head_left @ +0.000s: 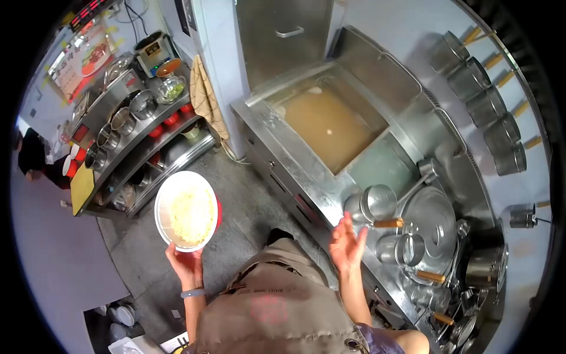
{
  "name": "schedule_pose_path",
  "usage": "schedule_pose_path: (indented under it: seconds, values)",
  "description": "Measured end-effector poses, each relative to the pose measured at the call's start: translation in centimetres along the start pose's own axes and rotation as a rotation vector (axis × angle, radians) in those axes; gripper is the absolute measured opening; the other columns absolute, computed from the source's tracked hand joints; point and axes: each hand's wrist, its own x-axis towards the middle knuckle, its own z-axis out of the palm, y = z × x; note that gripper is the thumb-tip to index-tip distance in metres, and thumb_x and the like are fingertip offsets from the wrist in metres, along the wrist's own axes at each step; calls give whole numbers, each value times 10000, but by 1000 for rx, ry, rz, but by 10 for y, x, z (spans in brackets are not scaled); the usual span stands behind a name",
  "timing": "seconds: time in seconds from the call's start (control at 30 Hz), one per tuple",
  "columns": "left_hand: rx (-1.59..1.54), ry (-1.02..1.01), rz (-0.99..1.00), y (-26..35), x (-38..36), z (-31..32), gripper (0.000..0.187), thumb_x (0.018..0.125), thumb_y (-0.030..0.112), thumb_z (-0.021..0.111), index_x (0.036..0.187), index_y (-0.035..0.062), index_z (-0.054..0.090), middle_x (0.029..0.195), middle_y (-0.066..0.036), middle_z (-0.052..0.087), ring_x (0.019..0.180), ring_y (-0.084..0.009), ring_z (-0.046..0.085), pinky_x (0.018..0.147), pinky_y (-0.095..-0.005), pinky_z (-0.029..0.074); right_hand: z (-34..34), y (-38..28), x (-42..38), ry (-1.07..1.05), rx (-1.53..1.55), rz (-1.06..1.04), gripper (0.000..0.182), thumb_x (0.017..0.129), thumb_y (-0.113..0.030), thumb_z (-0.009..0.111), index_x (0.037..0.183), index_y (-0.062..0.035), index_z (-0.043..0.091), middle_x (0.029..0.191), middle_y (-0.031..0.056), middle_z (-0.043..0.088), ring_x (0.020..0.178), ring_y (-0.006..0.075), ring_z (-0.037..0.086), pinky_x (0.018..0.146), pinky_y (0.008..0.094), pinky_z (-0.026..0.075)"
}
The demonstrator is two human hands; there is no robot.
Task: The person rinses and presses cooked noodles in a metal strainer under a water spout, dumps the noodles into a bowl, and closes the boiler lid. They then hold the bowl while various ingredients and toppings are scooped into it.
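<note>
1. Head view: the left hand (186, 263) held a white bowl (160, 217) by its near rim, its grip pinching the edge with the fingers partly hidden beneath.
2. The bowl was in the air over the grey floor (239, 184), between the shelf unit (127, 154) and the steel worktop (272, 154). Pale yellow food (191, 215) in small pieces lay inside it, and part of something red (219, 213) showed behind its right side.
3. The right hand (346, 246) held nothing; its grip was spread, with the palm turned up and the thumb apart from the fingers. It was just beside the metal pots (380, 202) with wooden handles at the worktop's edge; whether a fingertip touched one could not be told.
4. A basin (336, 127) of cloudy brown liquid was set into the worktop, and a large round lid (427, 227) lay beyond the pots. More pots (486, 106) hung in a row on the wall.
5. On the shelf unit stood metal containers (124, 121) and a clear bowl (171, 90) with green food. A checked cloth (206, 97) hung nearby.
6. Another person (32, 154) in dark clothing was partly visible at the far left.
</note>
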Motion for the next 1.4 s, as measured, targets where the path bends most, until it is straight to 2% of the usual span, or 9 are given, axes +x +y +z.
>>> schedule_pose_path:
  seconds: [0.13,0.27,0.3,0.47,0.57,0.73,0.83,1.07,1.4]
  values:
    - [35,53,25,10,6,1,524,827,335,514,1218,-4,425,1233,-131,490,1097,-273,513,850,-437,489,11,22,95,24,-211,9,263,895,-252,531,1113,-104,537,908,14,614,733,116,587,580,209,456]
    - [37,105,71,15,20,2,528,834,367,497,1230,24,426,1231,-127,495,1080,-284,525,783,-445,529,87,25,205,-64,-339,-93,242,896,-309,531,904,-70,566,674,-29,532,504,30,417,397,165,296]
    - [27,141,96,18,28,8,531,830,365,508,1229,24,426,1231,-126,495,1085,-284,521,777,-448,531,132,21,267,-48,-624,-175,274,875,-335,561,888,-62,584,669,-21,547,481,21,414,380,158,283]
    - [2,205,252,28,51,25,529,828,356,518,1241,39,424,1243,-113,490,1114,-272,496,837,-455,496,220,14,476,-49,-761,-277,152,774,-80,678,885,2,613,706,43,590,477,56,441,367,177,346]
    - [24,323,404,41,66,44,576,825,344,492,1279,12,370,1269,-139,461,1136,-293,484,844,-471,491,258,6,605,70,-849,-201,121,790,-85,655,790,5,575,641,50,534,472,96,457,351,208,342]
    - [19,413,519,39,91,54,551,799,347,545,1248,51,424,1233,-117,503,1084,-273,530,811,-427,521,282,8,683,100,-728,-104,172,808,-103,639,726,0,527,631,85,538,449,131,467,342,227,321]
    - [9,464,567,32,103,53,567,791,347,552,1254,47,420,1228,-123,508,1078,-282,533,827,-427,512,289,14,708,275,-937,-171,163,795,-106,658,737,-3,546,663,91,567,472,122,493,338,209,297]
    - [-55,469,576,34,129,51,577,790,341,560,1264,45,415,1234,-136,503,1081,-295,528,875,-427,477,277,9,717,147,-832,-46,128,785,-95,675,764,-26,570,676,80,561,451,54,397,332,157,225]
    - [-63,426,587,41,139,53,580,785,329,581,1247,15,424,1222,-151,506,1097,-295,514,902,-446,460,270,0,734,150,-894,-36,161,794,-111,669,743,-7,556,660,92,576,469,107,479,334,204,225]
